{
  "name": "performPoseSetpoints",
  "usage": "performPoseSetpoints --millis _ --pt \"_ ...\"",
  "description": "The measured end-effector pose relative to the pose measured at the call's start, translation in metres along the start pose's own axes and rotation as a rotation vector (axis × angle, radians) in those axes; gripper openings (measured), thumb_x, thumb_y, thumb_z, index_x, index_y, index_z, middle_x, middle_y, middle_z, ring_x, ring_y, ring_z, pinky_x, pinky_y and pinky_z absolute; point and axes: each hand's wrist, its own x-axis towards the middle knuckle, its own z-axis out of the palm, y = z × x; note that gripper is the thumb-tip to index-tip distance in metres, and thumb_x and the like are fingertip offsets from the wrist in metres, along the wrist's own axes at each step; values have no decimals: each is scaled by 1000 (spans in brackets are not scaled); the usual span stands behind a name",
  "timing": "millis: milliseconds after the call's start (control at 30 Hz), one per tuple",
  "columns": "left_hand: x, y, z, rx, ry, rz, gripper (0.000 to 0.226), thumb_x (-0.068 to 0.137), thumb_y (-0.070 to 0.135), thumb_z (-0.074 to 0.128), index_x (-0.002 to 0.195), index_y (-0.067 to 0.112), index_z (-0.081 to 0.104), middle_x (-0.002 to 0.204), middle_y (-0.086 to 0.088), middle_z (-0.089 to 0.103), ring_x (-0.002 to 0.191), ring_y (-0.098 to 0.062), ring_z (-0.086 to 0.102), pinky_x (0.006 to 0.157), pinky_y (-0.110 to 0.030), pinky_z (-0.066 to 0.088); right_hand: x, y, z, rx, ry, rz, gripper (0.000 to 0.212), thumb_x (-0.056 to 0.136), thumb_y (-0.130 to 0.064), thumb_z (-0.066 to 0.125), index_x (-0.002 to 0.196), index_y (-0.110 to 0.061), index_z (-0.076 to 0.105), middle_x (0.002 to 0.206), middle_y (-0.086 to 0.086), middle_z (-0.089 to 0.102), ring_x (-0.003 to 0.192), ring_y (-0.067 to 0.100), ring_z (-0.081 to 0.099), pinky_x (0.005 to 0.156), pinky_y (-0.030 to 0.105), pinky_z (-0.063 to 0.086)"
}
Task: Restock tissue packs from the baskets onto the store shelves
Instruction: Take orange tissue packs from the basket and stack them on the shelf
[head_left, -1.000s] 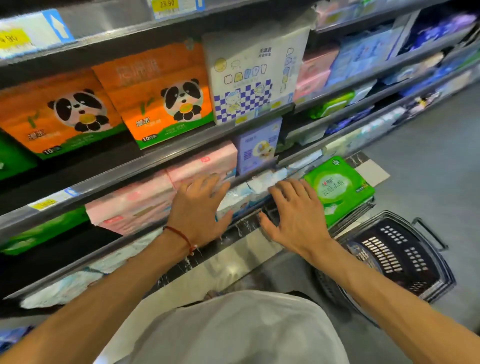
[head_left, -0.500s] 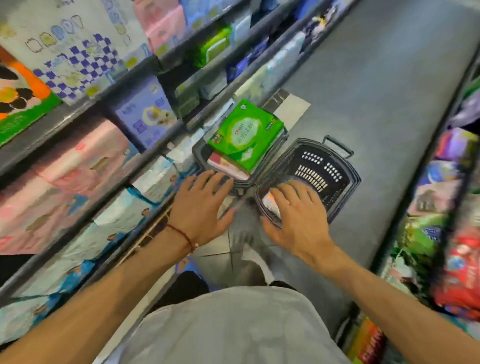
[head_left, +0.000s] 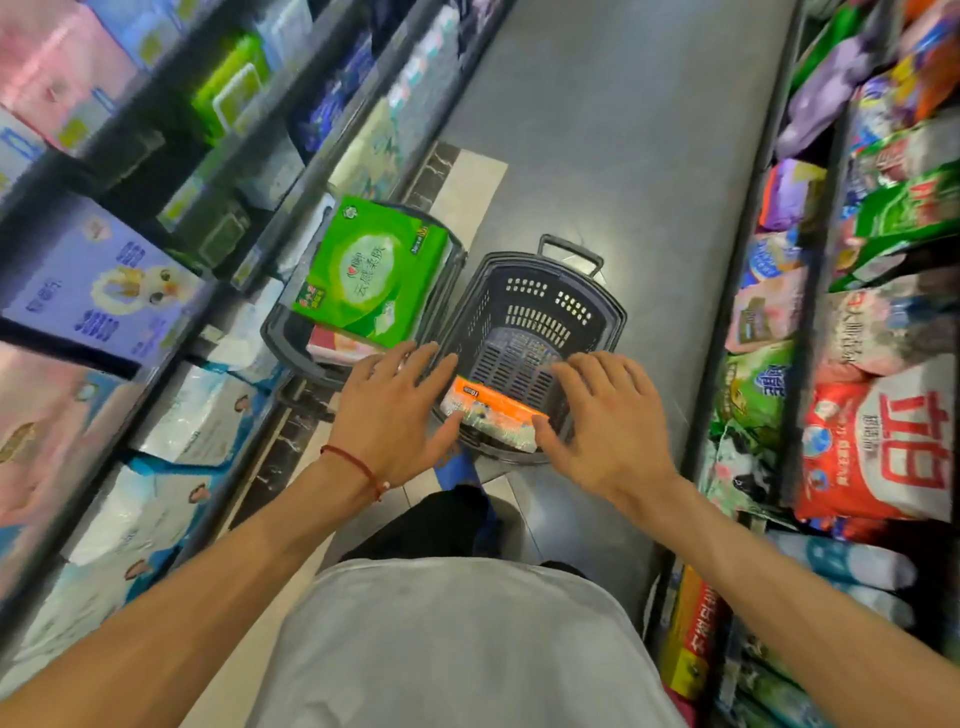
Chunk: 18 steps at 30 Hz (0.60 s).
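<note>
Both hands are spread with straight fingers and hold nothing. The left hand (head_left: 395, 410) and right hand (head_left: 608, 426) flank the ends of an orange pack (head_left: 493, 410), probably to lift it by both ends; I cannot tell if they touch it. The pack lies at the near end of the right basket (head_left: 613, 312) on the floor. A green pack (head_left: 371, 270) sits on top in the left basket (head_left: 270, 332), just beside the left shelves (head_left: 124, 140) it is meant for.

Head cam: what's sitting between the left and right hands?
Head view: an orange tissue pack in the black basket, between left hand and right hand.
</note>
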Motion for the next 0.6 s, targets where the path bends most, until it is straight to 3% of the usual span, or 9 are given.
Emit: performPoseSetpoints --millis 367,600 --pt "123 -37 31 -46 26 87 65 88 54 60 140 17 62 141 -9 62 129 -33 57 99 -46 46 102 44 21 -33 -107 100 63 97 -58 52 136 -10 64 137 12 66 137 34 53 118 52 39" --pt "163 -38 82 -44 -84 -3 67 89 55 53 144 16 57 148 -10 55 133 -34 51 98 -48 44 149 77 83 18 -218 25 64 96 -58 53 139 -11 64 138 11 65 139 34 52 121 50 33"
